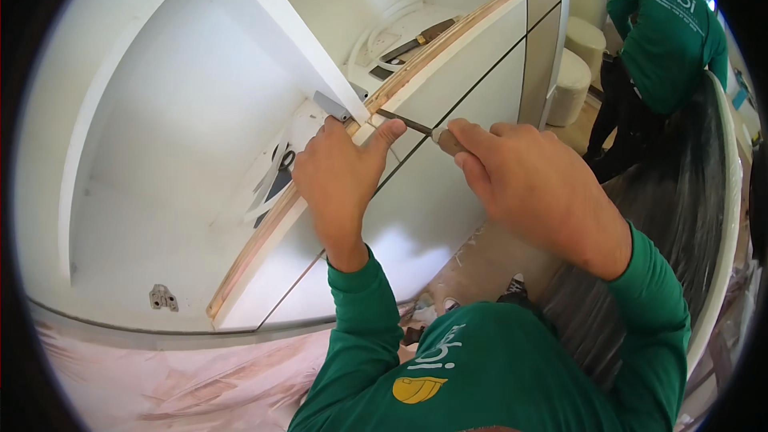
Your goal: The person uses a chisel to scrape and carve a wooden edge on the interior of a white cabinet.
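My right hand (544,180) is closed round the pale handle of a narrow chisel-like tool (412,123). Its dark blade points left, and the tip meets the front edge of a white cabinet beside an upright divider (292,28). My left hand (340,180) grips that front edge (264,260), fingers bent over it, with the thumb laid against the blade near its tip. Bare wood shows along the edge, rough and layered on both sides of my left hand. A grey hinge part (332,106) sits just beyond the left fingers.
Inside the cabinet lie a brown-handled tool (422,38), a loose white strip (372,26), black-handled scissors (285,158) and a metal hinge plate (163,298). A plastic-covered surface (664,200) curves along the right. Beyond stand pale stools (570,88) and a person in green (668,40). Plastic sheeting (184,376) spreads at lower left.
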`<action>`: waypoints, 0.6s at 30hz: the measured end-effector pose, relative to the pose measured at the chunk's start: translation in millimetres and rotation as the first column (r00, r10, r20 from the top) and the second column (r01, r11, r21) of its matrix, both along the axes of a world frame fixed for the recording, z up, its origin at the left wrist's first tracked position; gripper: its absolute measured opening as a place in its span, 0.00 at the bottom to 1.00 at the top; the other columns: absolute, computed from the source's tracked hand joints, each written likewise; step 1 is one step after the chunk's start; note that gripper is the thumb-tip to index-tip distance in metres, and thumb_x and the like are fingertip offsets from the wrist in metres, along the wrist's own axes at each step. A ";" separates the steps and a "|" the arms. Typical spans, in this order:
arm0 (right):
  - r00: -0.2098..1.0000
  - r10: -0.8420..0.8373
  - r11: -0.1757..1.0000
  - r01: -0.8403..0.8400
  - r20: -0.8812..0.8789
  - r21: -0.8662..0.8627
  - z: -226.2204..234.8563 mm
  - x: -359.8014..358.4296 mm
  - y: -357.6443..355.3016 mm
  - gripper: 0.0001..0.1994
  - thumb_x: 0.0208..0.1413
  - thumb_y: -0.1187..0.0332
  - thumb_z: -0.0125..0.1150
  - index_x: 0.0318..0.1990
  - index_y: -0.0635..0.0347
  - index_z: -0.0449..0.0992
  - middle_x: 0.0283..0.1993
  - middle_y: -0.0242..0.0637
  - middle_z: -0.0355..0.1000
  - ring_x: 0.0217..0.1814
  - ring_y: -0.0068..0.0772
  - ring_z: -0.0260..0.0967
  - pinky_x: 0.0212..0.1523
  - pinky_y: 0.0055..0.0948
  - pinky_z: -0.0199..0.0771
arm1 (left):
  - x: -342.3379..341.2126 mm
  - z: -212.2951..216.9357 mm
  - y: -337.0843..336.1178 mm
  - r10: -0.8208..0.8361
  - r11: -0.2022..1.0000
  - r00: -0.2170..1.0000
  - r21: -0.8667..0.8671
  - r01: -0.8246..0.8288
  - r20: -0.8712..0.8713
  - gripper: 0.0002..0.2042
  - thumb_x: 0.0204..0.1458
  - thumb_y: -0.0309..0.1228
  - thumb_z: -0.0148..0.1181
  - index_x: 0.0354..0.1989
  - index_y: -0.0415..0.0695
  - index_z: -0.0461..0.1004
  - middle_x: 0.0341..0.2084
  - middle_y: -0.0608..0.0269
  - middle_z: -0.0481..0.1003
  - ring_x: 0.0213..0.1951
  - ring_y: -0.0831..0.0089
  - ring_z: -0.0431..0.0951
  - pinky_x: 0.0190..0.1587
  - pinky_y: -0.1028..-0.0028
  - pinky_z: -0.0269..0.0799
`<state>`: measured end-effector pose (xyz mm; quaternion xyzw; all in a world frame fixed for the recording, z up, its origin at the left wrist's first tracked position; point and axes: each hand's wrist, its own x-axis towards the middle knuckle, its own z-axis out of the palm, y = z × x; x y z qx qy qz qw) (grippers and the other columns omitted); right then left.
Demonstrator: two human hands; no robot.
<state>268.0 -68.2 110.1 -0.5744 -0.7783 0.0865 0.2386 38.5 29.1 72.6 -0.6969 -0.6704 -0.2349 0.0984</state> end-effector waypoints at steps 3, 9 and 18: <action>0.996 -0.049 0.996 0.043 0.069 0.076 -5.5 -13.6 -11.2 0.11 0.73 0.66 0.60 0.56 0.58 0.77 0.32 0.52 0.78 0.32 0.61 0.80 0.35 0.58 0.81 | 0.7 -3.2 -0.5 0.077 0.997 0.997 -0.028 -0.078 -0.030 0.48 0.49 0.82 0.64 0.35 0.35 0.84 0.29 0.45 0.86 0.32 0.46 0.88 0.42 0.51 0.80; 0.992 -0.124 0.990 0.124 -0.003 0.066 -19.6 -20.3 -17.4 0.19 0.74 0.65 0.59 0.67 0.58 0.72 0.39 0.53 0.79 0.36 0.66 0.80 0.39 0.62 0.80 | 13.7 -10.7 1.2 0.099 0.990 0.993 0.106 -0.091 -0.069 0.46 0.45 0.82 0.67 0.32 0.38 0.83 0.24 0.52 0.84 0.28 0.52 0.85 0.40 0.56 0.73; 0.954 0.037 0.999 -0.027 -0.298 0.036 -23.2 19.0 -4.2 0.20 0.74 0.61 0.63 0.66 0.63 0.80 0.49 0.55 0.83 0.47 0.63 0.82 0.49 0.54 0.81 | -2.3 -8.4 -3.0 0.006 0.994 0.994 0.109 0.007 -0.112 0.46 0.57 0.79 0.59 0.38 0.36 0.83 0.31 0.44 0.85 0.36 0.46 0.87 0.43 0.51 0.78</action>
